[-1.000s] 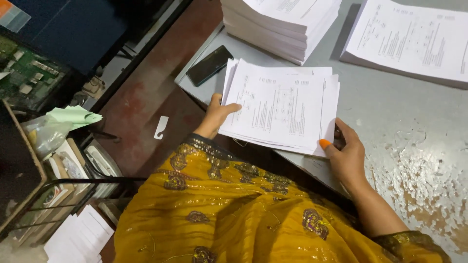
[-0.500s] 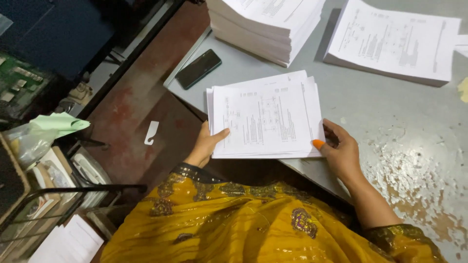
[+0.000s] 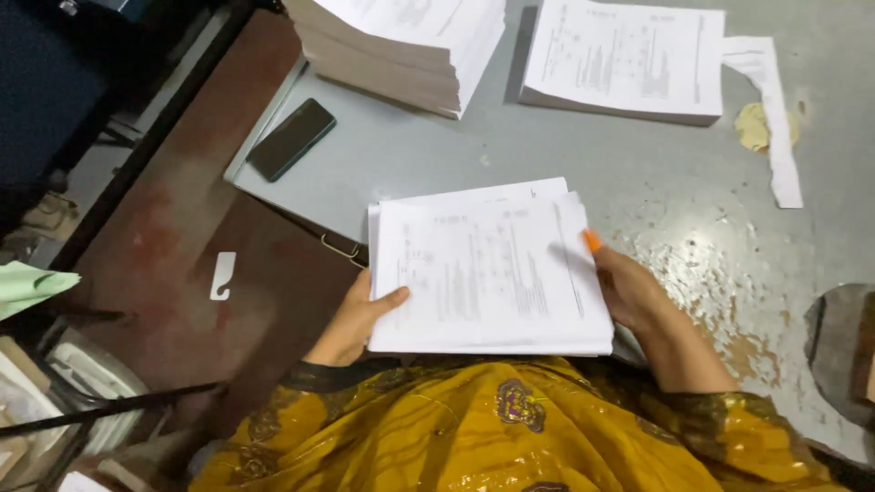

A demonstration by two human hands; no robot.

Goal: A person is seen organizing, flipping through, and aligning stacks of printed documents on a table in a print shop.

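Observation:
I hold a thick sheaf of white printed sheets point(image 3: 488, 269) in both hands, over the near edge of a grey table point(image 3: 583, 155). My left hand point(image 3: 351, 323) grips the sheaf's lower left edge, thumb on top of the paper. My right hand point(image 3: 629, 287) clasps the right edge, its orange-painted thumbnail resting on the top sheet. The sheets are slightly fanned at the top and right. My yellow patterned garment point(image 3: 492, 428) fills the bottom of the view.
A tall paper stack point(image 3: 401, 46) stands at the back, a lower stack point(image 3: 629, 59) to its right. A black phone point(image 3: 292, 138) lies at the table's left corner. A torn paper strip point(image 3: 770, 118) lies far right. Reddish-brown floor point(image 3: 182, 246) on the left.
The sheaf has swung round to lie squarer to me and nearer my body. My right thumb has moved onto the top sheet. The view has shifted right along the table.

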